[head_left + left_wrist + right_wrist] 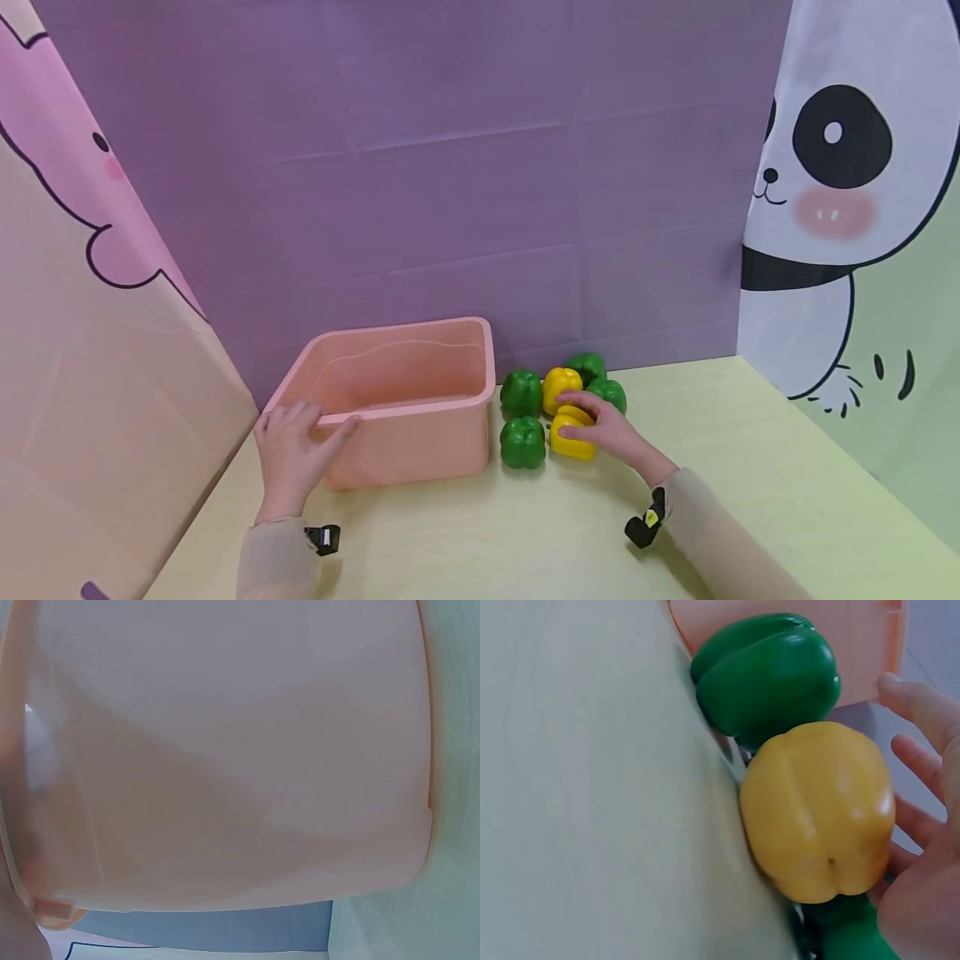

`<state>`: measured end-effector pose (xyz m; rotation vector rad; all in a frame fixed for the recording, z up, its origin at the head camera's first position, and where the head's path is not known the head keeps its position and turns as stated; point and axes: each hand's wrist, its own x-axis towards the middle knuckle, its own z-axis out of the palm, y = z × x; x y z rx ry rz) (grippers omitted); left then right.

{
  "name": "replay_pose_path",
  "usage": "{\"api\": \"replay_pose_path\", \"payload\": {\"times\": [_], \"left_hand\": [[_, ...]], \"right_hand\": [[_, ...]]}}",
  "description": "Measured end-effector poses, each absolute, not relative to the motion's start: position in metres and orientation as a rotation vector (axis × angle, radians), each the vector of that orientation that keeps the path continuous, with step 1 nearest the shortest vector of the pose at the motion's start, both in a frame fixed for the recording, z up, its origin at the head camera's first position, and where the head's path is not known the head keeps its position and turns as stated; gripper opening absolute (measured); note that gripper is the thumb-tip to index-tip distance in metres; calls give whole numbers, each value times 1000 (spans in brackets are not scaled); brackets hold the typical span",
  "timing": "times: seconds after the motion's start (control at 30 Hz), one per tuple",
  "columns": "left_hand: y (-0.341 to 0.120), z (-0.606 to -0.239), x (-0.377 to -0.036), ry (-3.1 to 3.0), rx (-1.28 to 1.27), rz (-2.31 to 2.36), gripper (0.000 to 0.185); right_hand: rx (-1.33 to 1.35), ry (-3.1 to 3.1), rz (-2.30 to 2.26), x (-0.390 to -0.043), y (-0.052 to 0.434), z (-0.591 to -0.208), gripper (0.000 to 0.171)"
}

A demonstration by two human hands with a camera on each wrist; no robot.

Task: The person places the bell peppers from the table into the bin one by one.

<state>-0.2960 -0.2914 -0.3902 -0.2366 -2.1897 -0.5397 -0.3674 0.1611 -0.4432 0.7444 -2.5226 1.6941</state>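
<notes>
Right of centre, our nearer right hand (611,429), loosely spread, arches over the front yellow bell pepper (573,447), stem (550,427) leftward; lower left, our left hand (291,454) grips the pink bin (412,447).

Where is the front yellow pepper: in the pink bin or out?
Out: the head view shows the front yellow pepper right of the pink bin, the right hand at it.

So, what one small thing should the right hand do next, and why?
I'd say the right hand should curl its fingers gently round the front yellow pepper. They lie close about it but look loose and spread in the wrist view, and the pepper appears to rest on the table, so a firmer hold seems sensible before any lifting.
</notes>
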Motion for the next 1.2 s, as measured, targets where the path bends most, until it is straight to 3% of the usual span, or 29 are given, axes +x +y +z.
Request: {"api": "replay_pose_path", "payload": {"times": [0.43,0.87,1.2], "left_hand": [[-293,-390,-290,-2168,-241,-534,37],[-293,-389,-295,-2170,-252,-547,36],[-294,-389,-294,-2181,-244,-521,37]], "right_hand": [[662,-2583,1723,-368,155,-459,58],[770,-2606,1669,-363,163,-465,69],[774,-2627,1655,-361,164,-464,67]]}}
